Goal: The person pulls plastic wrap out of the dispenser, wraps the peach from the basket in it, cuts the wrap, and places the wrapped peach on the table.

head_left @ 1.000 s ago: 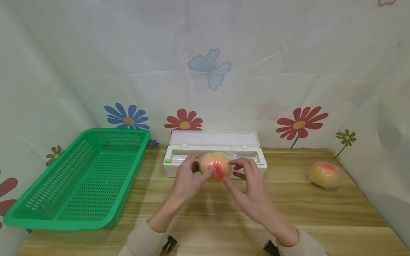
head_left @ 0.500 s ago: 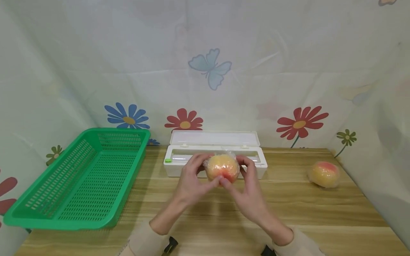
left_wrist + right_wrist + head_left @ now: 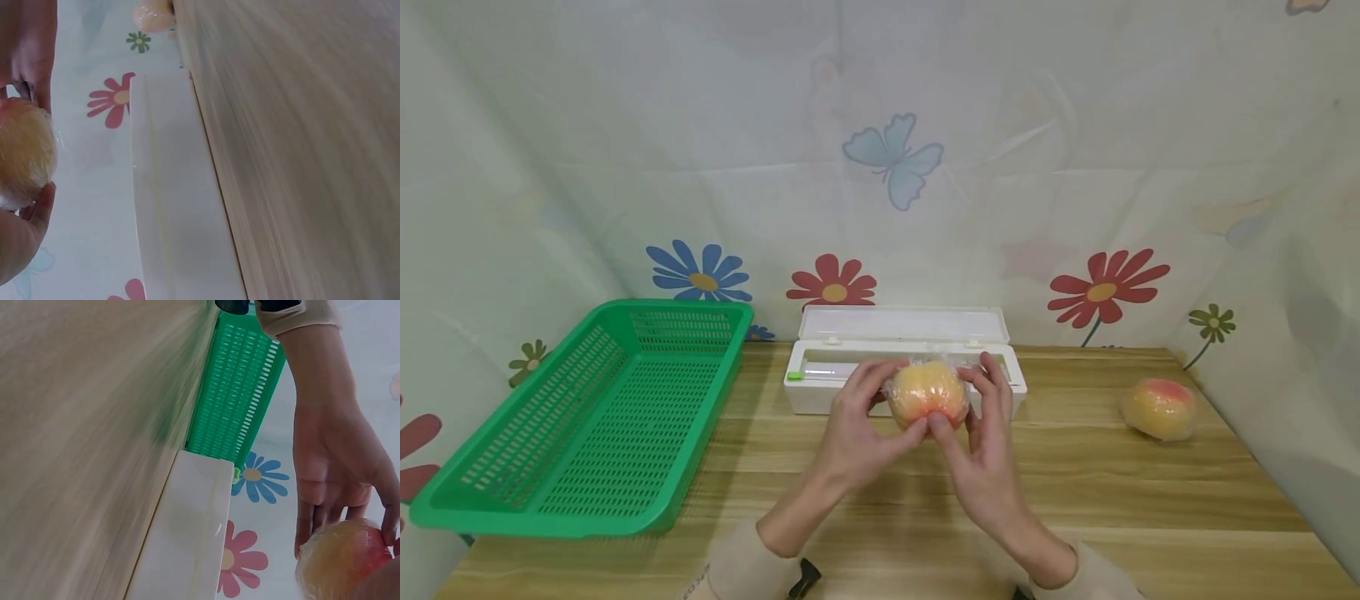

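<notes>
A yellow-and-red peach in clear cling film is held off the table between both hands, in front of the white cling film box. My left hand grips its left side, thumb at the front and fingers curled behind. My right hand holds the right side, its thumb on the lower front and some fingers raised beside the film. In the left wrist view the wrapped peach sits between the two hands. The right wrist view shows crinkled film over the peach.
The white cling film box stands at the back with its lid up. A green plastic basket is on the left. Another film-wrapped peach lies at the right of the wooden table. Behind hangs a flower-patterned cloth.
The peach has moved slightly right and turned, its red patch now lower. The right hand came in from beside it to hold it, then lifted some fingers along the film.
</notes>
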`<state>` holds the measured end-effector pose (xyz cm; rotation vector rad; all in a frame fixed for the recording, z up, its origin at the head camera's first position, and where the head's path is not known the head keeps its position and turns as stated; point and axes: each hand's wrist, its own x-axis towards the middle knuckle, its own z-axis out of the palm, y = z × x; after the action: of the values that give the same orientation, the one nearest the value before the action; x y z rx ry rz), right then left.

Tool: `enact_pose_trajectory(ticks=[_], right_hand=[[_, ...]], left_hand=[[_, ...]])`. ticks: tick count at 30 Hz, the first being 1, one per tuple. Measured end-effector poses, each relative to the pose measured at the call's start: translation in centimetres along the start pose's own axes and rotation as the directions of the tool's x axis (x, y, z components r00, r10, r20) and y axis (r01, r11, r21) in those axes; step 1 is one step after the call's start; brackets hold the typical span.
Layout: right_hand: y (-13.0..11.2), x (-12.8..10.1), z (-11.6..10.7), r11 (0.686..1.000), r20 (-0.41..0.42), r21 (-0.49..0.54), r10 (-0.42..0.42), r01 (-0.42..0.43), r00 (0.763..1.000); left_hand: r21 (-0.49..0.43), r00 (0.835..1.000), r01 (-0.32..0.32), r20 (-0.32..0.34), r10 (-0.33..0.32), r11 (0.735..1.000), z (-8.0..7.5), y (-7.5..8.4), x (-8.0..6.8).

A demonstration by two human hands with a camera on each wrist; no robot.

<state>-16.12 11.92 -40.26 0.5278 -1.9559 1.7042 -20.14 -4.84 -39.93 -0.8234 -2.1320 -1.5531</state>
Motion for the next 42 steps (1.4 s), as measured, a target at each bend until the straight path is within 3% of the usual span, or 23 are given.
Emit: enact_pose_trajectory(ticks=[4, 7, 11, 15, 19, 25, 29, 33, 38, 42], right_hand=[[0.0, 0.1, -0.1, 1.0, 0.007, -0.029, 0.001, -0.001, 1.0], [-0.1, 0.5, -0.4, 0.999, 0.061, 0.049, -0.002, -0.001, 0.998], [0.1, 0.9, -0.9, 0.992, 0.145, 0.127, -0.021, 0.003, 0.989], [0.5, 1.3, -1.6, 0.999, 0.194, 0.053, -0.012, 0.001, 0.981], [1.0, 1.6, -2.2, 0.998, 0.265, 0.046, 0.027, -0.041, 0.964], [1.5, 2.1, -3.2, 0.992, 0.344, 0.093, 0.044, -0.081, 0.938], [1.7, 2.3, -3.6, 0.988, 0.365, 0.115, 0.051, -0.1, 0.93], [1.6, 2.5, -3.8, 0.983, 0.427, 0.12, 0.073, -0.137, 0.901], [1.4, 2.9, -4.0, 0.989, 0.445, 0.066, 0.087, -0.13, 0.891], [1.5, 3.2, -4.4, 0.986, 0.436, -0.027, 0.158, -0.162, 0.886]], left_hand=[[-0.016, 1.0, -0.008, -0.026, 0.008, 1.0, 0.0, -0.2, -0.1], [-0.022, 1.0, -0.015, -0.024, 0.015, 1.0, -0.2, -0.2, -0.1], [-0.007, 1.0, -0.027, 0.013, 0.028, 1.0, -0.5, 0.0, 0.0], [-0.051, 0.999, -0.023, 0.043, 0.025, 0.998, -0.5, 0.0, 0.0], [-0.089, 0.996, -0.011, 0.087, 0.019, 0.996, -0.4, 0.2, -0.1], [-0.033, 0.985, -0.036, 0.166, 0.041, 0.999, -0.3, 0.3, 0.0], [-0.018, 0.976, -0.013, 0.217, 0.017, 1.0, -0.5, 0.5, 0.2], [-0.007, 0.965, 0.024, 0.261, -0.021, 1.0, -0.9, 0.6, 0.3], [-0.05, 0.967, 0.02, 0.254, -0.007, 0.999, -1.3, 0.5, 0.7], [-0.029, 0.972, -0.029, 0.233, 0.035, 0.999, -1.4, 0.6, 0.8]])
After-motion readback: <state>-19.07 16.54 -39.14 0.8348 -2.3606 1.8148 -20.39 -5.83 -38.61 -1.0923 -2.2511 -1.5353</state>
